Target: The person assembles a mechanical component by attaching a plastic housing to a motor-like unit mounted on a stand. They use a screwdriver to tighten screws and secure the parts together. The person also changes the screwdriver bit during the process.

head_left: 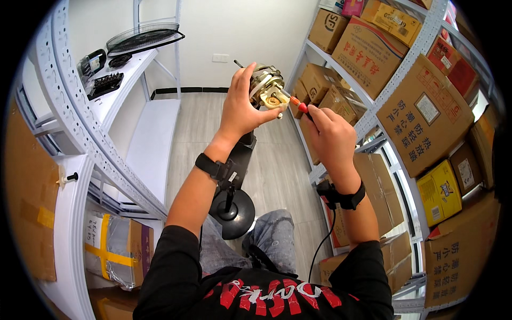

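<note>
A bared fan motor (pixel 265 80) with a cream plastic gear housing (pixel 274 100) sits at the top of a black fan stand (pixel 238 166). My left hand (pixel 238 109) is wrapped round the motor's left side, with its thumb under the housing. My right hand (pixel 333 137) grips a screwdriver (pixel 302 106) with a red and orange handle. Its shaft points left at the housing; I cannot tell whether the tip sits in a screw. The motor's shaft (pixel 238 63) sticks out at the far left. Below, the round black base (pixel 233 214) stands by my legs.
On the white shelf (pixel 124 80) at left lie a fan grille (pixel 144 38), a tray of black bits (pixel 105 84) and a dark transparent container (pixel 93 64). Cardboard boxes (pixel 368 53) fill the right rack. A taped parcel (pixel 114 248) sits at lower left.
</note>
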A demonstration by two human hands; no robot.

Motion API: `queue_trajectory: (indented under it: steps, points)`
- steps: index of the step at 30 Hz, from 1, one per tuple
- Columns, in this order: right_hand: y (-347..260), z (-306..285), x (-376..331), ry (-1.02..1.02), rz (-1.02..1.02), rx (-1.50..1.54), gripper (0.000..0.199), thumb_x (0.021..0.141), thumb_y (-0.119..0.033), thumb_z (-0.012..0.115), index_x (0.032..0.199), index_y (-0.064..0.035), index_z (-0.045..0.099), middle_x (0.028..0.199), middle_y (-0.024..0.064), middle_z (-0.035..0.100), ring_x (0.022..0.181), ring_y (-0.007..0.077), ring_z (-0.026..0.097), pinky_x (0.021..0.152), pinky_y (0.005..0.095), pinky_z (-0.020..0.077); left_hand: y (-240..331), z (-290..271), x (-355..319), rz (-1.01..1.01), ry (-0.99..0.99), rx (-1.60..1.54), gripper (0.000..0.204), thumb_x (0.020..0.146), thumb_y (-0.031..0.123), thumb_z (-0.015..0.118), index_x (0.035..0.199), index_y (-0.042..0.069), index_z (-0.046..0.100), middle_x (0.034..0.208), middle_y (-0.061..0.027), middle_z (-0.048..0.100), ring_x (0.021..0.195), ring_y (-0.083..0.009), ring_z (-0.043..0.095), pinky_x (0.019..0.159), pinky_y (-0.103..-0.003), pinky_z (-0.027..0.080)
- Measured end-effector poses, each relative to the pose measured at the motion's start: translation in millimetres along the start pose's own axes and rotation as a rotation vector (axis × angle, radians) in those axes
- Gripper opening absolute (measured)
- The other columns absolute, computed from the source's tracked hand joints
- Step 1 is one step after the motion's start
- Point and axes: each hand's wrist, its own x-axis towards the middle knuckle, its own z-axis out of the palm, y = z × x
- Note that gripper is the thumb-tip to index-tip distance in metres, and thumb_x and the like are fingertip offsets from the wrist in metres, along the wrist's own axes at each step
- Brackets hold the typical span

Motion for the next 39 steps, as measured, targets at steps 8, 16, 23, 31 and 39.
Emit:
queue_trajectory:
  steps: [8,16,23,31,39]
  points:
    - [-9,0,-1,-0.103,0.32,0.354,0.018,0.081,-0.015,0.075,0.093,-0.004,0.068,0.07,0.0112,0.063,0.061,0.0289,0.062,0.056,0.0369,0.0476,-4,-1,-2,0.013,-0.011,-0.002,0.106,0.061,0.037,0.089,0.146,0.009,0.034,0.14,-0.0175,0.043,0.128,-0.0336,0.047,0.105,-0.042,0.044]
    - [-9,-8,4,-0.139,0.221,0.299,0.021,0.08,-0.017,0.076,0.092,-0.0032,0.065,0.074,0.0117,0.061,0.066,0.0321,0.062,0.058,0.039,0.0485,0,-5,0,-0.03,-0.051,-0.012,0.107,0.061,0.039,0.089,0.147,0.008,0.033,0.142,-0.0189,0.042,0.13,-0.0342,0.046,0.106,-0.043,0.042]
    - [-5,3,-2,-0.025,0.04,0.075,0.02,0.081,-0.014,0.072,0.079,-0.006,0.054,0.072,0.0085,0.055,0.062,0.0304,0.058,0.054,0.042,0.0451,-3,0,-1,-0.001,-0.025,0.01,0.105,0.061,0.036,0.09,0.146,0.008,0.034,0.141,-0.0176,0.043,0.129,-0.0336,0.046,0.106,-0.043,0.043]
    - [-3,5,0,-0.079,0.215,0.301,0.023,0.081,-0.018,0.074,0.079,-0.0038,0.056,0.064,0.0128,0.057,0.059,0.0332,0.059,0.052,0.042,0.0439,-1,-2,4,0.006,-0.059,-0.042,0.102,0.063,0.026,0.087,0.147,0.009,0.033,0.139,-0.0156,0.043,0.129,-0.0318,0.047,0.107,-0.042,0.042]
    - [0,-6,-2,-0.172,0.351,0.369,0.023,0.081,-0.017,0.076,0.097,-0.0058,0.066,0.072,0.0112,0.061,0.061,0.0285,0.059,0.056,0.0376,0.0462,1,0,7,0.003,-0.112,0.006,0.101,0.065,0.025,0.087,0.147,0.006,0.032,0.14,-0.0149,0.045,0.128,-0.0279,0.049,0.106,-0.04,0.043]
